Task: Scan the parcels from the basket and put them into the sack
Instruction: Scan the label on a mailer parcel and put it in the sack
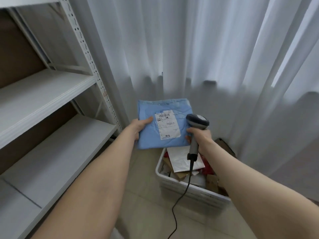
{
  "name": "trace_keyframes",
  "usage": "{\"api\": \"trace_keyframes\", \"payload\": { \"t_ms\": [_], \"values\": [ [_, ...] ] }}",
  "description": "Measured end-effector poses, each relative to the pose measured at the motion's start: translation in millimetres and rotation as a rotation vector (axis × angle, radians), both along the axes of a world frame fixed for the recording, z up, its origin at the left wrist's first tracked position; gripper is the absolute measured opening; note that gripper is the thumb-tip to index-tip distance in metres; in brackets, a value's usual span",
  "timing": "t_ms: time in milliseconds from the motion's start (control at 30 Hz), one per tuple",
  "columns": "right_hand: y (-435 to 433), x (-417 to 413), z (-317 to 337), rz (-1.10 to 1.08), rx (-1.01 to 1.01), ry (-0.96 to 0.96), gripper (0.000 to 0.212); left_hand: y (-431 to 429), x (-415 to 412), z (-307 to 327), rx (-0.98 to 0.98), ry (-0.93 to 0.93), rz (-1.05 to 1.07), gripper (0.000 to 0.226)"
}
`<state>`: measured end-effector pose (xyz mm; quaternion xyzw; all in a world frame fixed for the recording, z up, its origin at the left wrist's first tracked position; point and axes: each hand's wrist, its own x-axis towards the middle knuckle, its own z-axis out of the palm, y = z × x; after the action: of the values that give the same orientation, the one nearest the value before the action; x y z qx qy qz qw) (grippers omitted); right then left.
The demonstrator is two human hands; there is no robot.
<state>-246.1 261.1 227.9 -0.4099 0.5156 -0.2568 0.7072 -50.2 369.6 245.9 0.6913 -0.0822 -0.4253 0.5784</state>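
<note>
Holding a blue parcel [162, 125] out flat by its left edge, thumb on top, the left hand [138, 126] keeps the white label [168, 125] facing up. The right hand [200, 137] grips a corded grey scanner [196, 128] at the parcel's right edge, above a white basket [189, 188] of parcels on the floor beside a white shelf rack [51, 104].

Left hand [138, 128]: fingers hidden beneath flat light-blue plastic mailer parcel [151, 137], only thumb on top. White shipping label [168, 126] beside thumb: print too small to read. White plastic basket [181, 187] below right hand [201, 137]: right end hidden behind forearm. Black cable [190, 171] of grey handheld barcode scanner [197, 120]: cut off by bottom edge.
</note>
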Motion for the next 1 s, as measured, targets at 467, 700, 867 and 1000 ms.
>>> {"api": "trace_keyframes", "payload": {
  "t_ms": [467,700,867,1000],
  "values": [
    [240,40,-44,0.382,0.135,0.041,0.015,303,6,-63,0.278,-0.217,0.480,0.026],
    [360,85,-96,0.478,0.253,0.026,0.011,426,23,-132,0.509,-0.143,0.498,0.033],
    [435,123,-154,0.429,0.323,0.081,0.012,506,46,-184,0.658,-0.201,0.431,0.017],
    [484,140,-218,0.426,0.385,0.131,0.017,553,62,-243,0.781,-0.279,0.354,0.020]
  ]
}}
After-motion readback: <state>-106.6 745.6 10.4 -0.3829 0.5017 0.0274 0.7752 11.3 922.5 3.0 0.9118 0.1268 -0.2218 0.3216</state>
